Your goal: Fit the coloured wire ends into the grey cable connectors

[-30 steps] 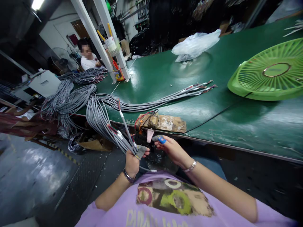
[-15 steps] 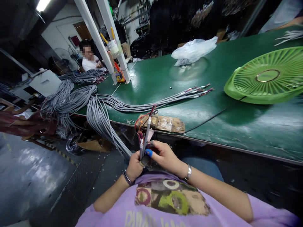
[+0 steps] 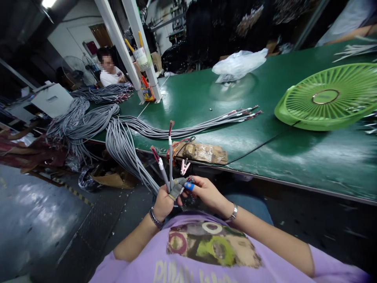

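Note:
My left hand point(image 3: 165, 201), with grey finger covers, is closed around several grey cables point(image 3: 170, 161) in front of my body. Two of their ends stand up from the grip, with white bands and bared red and dark wires. My right hand point(image 3: 207, 194) meets the left fingertips. Blue tape wraps its thumb, and thumb and forefinger pinch what looks like the wire end of another cable, mostly hidden by the fingers. The long grey cable bundle point(image 3: 126, 153) runs from the left hand back over the table edge.
On the green table point(image 3: 188, 96) lie more cables point(image 3: 206, 125), a plastic bag point(image 3: 240, 65) and a green fan point(image 3: 326, 96) with a black cord. A wooden block point(image 3: 207, 152) and pink clip point(image 3: 185, 167) sit at the front edge. A person point(image 3: 110, 72) sits beyond the white posts point(image 3: 144, 59).
The upright cable ends have spread apart and shifted left in my left hand. My right fingers have moved off the upright cable to the left fingertips. The pink clip shows more fully.

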A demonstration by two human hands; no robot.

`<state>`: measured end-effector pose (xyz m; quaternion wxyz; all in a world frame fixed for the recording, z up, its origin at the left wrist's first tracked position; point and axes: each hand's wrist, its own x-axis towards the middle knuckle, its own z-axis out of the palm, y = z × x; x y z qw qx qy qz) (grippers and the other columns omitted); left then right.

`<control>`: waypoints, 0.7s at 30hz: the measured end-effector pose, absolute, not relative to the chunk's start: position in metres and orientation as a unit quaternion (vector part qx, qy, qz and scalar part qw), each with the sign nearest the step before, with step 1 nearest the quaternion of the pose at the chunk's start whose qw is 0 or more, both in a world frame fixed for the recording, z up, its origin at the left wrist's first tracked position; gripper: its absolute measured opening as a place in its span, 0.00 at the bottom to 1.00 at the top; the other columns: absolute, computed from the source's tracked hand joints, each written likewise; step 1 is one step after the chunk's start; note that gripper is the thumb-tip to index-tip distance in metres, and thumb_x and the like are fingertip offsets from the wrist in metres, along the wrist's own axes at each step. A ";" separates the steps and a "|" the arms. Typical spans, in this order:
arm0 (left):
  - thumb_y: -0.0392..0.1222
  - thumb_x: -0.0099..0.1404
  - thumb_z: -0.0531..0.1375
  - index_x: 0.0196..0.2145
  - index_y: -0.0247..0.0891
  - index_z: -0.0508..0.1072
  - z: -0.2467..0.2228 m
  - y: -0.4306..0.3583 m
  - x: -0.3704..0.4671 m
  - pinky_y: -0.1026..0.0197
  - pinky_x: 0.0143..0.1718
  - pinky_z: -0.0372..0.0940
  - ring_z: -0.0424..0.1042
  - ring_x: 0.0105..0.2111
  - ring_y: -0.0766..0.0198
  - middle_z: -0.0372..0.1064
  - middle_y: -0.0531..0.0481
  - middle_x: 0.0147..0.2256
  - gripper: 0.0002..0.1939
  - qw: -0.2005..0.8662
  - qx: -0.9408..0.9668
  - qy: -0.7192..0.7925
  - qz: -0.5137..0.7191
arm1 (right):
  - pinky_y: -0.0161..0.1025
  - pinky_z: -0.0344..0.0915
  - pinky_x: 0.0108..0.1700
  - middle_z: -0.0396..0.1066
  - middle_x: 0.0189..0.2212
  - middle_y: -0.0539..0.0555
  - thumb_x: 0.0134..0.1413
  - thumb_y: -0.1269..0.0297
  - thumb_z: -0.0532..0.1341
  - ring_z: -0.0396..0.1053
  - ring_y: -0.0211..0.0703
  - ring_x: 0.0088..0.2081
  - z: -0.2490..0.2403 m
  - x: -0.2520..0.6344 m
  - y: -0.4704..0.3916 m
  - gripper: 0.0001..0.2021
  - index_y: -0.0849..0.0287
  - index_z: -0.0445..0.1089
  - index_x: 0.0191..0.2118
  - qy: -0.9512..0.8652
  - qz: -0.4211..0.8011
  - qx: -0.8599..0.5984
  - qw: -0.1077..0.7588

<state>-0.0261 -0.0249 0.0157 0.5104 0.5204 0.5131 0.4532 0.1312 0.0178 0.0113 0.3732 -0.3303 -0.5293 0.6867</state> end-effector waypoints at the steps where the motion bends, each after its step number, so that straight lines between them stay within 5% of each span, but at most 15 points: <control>1: 0.54 0.60 0.59 0.32 0.34 0.74 0.014 -0.026 -0.026 0.68 0.18 0.60 0.64 0.15 0.70 0.68 0.52 0.19 0.18 0.505 0.516 0.519 0.457 | 0.32 0.53 0.23 0.63 0.19 0.47 0.42 0.50 0.66 0.54 0.31 0.20 0.011 0.131 0.018 0.17 0.61 0.67 0.25 -0.511 0.687 -0.345 0.385; 7: 0.55 0.51 0.66 0.30 0.36 0.67 0.010 -0.028 -0.025 0.69 0.15 0.60 0.64 0.13 0.71 0.66 0.57 0.17 0.20 0.514 0.458 0.539 0.484 | 0.31 0.51 0.22 0.60 0.18 0.45 0.37 0.53 0.69 0.53 0.30 0.20 0.018 0.128 0.022 0.17 0.61 0.68 0.25 -0.478 0.692 -0.369 0.395; 13: 0.53 0.46 0.69 0.30 0.35 0.70 0.024 -0.020 -0.025 0.66 0.18 0.66 0.69 0.16 0.66 0.69 0.53 0.18 0.21 0.556 0.492 0.525 0.416 | 0.33 0.58 0.27 0.65 0.19 0.47 0.35 0.52 0.70 0.59 0.33 0.23 0.029 0.129 0.027 0.18 0.61 0.67 0.23 -0.524 0.692 -0.331 0.370; 21: 0.57 0.57 0.60 0.24 0.32 0.73 0.022 -0.014 -0.043 0.67 0.18 0.62 0.71 0.18 0.65 0.72 0.44 0.21 0.22 0.654 0.493 0.464 0.338 | 0.33 0.59 0.29 0.67 0.21 0.48 0.45 0.50 0.65 0.60 0.34 0.24 0.019 0.135 0.024 0.17 0.61 0.70 0.26 -0.572 0.673 -0.287 0.371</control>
